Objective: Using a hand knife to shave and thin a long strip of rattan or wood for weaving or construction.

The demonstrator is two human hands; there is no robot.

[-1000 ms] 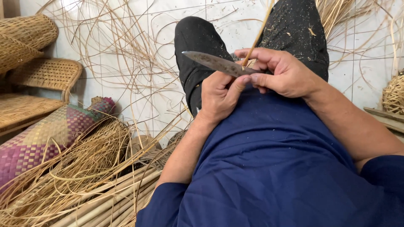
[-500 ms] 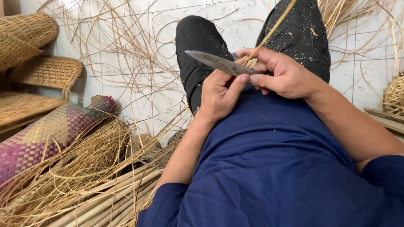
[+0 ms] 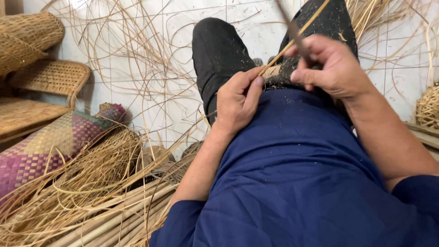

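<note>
**Cane strip held between two hands over the lap**

Pale cane, one thin strip [image 3: 292, 42], runs slanted from the left hand [image 3: 238, 103] up toward 1 o'clock, passing the right hand [image 3: 331, 68] and leaving the top edge of the view. The left hand pinches the lower end between thumb and bent fingers, probably to keep the strip stretched and steady against the knee. The right hand is clenched around a knife [image 3: 292, 32]; its blade is blurred, so I cannot tell exactly where the edge meets the strip, but it seems to lie along it. Both hands rest close together above the dark trousers [image 3: 219, 59] and the blue shirt [image 3: 297, 183].

At 9 o'clock stand woven baskets [image 3: 32, 36] and a purple-and-yellow plaited mat [image 3: 41, 146]. At 7 o'clock lies a heap of loose fibres and canes [image 3: 91, 201]. At 3 o'clock a small round woven thing [image 3: 429, 107] touches the frame border. Open tiled floor [image 3: 146, 91] remains at 11 o'clock, crossed only by scattered strands, so the long end has room there.
</note>
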